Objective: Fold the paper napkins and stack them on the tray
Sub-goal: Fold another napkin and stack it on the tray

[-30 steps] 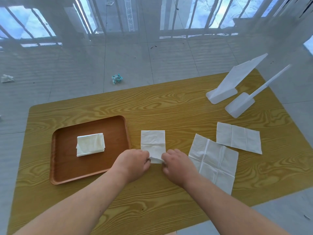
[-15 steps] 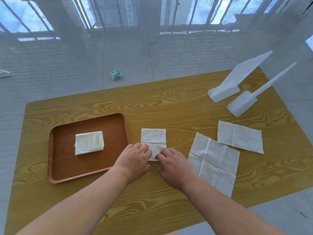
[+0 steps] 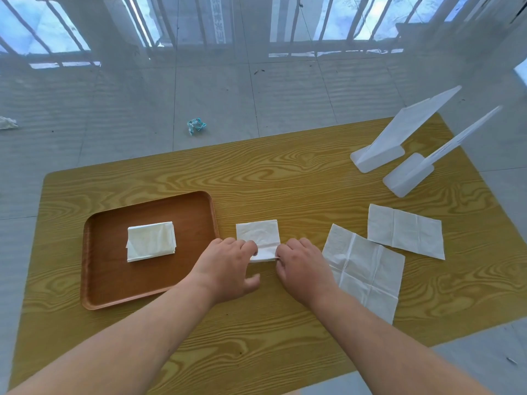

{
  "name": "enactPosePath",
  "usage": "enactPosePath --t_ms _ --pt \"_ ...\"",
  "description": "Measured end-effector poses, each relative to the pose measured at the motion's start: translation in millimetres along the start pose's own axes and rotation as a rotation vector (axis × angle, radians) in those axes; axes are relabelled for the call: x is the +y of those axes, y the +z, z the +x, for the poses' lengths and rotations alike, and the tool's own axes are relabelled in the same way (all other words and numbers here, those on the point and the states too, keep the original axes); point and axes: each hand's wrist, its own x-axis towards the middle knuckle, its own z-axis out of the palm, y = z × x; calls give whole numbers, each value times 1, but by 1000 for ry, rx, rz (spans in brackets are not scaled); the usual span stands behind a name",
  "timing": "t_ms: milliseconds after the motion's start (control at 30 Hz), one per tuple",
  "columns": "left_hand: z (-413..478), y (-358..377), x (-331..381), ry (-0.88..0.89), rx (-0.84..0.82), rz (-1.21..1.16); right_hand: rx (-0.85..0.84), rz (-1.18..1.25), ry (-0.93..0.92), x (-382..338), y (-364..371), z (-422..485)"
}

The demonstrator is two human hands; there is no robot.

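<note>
The fingers (image 3: 247,246) of the left hand (image 3: 228,266) are curled narrow over the near left corner of the half-folded napkin (image 3: 258,233), and those of the right hand (image 3: 303,267) pinch its near right corner, a thin paper edge showing between the tips; both hands hold the near flap together, which reads as lifting it evenly so the next fold lands square on the far edge; the left thumb stays splayed low on the bench (image 3: 285,178), probably as a brace; the napkin itself lies flat on the bench just right of the tray (image 3: 94,280), close enough that a finished fold needs only a short carry; on the tray sits one folded napkin (image 3: 151,241), lying roughly in the middle, so the stack has a base to build on; to the right of the hands an open napkin (image 3: 368,269) lies spread with its creases showing, and beyond it a second napkin (image 3: 405,230) lies partly unfolded, the two just overlapping or touching at a corner, I cannot tell which; both wait within easy reach; at the far right corner stand two white plastic stands (image 3: 379,158), well apart from the work; on the floor beyond the bench lies a crumpled scrap (image 3: 196,126).
</note>
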Motion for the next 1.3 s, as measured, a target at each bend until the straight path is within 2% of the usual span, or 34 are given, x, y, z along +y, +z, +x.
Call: enactPosePath --t_ms 133,267,333,400,600,700,867,1000,1133,1167,1233,1300 --pt "7 -8 -6 -56 7 27 -1 71 4 1 -8 10" --pt "13 -9 -7 -265 201 -79 211 195 145 -3 -12 17" --pt "12 -5 -8 -319 252 -85 270 201 146 -4 -11 16" --pt "10 -2 -8 -295 256 -56 241 164 86 -4 -6 15" --pt "23 4 -14 -267 129 -8 -33 65 -69 -1 12 10" --pt "40 0 -20 -295 81 -4 -76 16 -65 -1 18 7" --pt "63 -8 -22 -335 -100 54 -120 -30 -84 1 24 -4" --pt "68 -13 -17 -317 -154 41 -125 -7 -75 3 27 -10" --pt "57 -12 -11 -373 -91 -218 -133 25 -70 4 24 -10" --pt "53 -11 -10 -389 -52 -220 -138 23 -68 4 23 -12" --pt "46 -10 -12 -360 27 -73 -132 7 -60 4 22 -17" --pt "40 -8 -15 -228 132 45 -85 9 -59 4 23 -23"
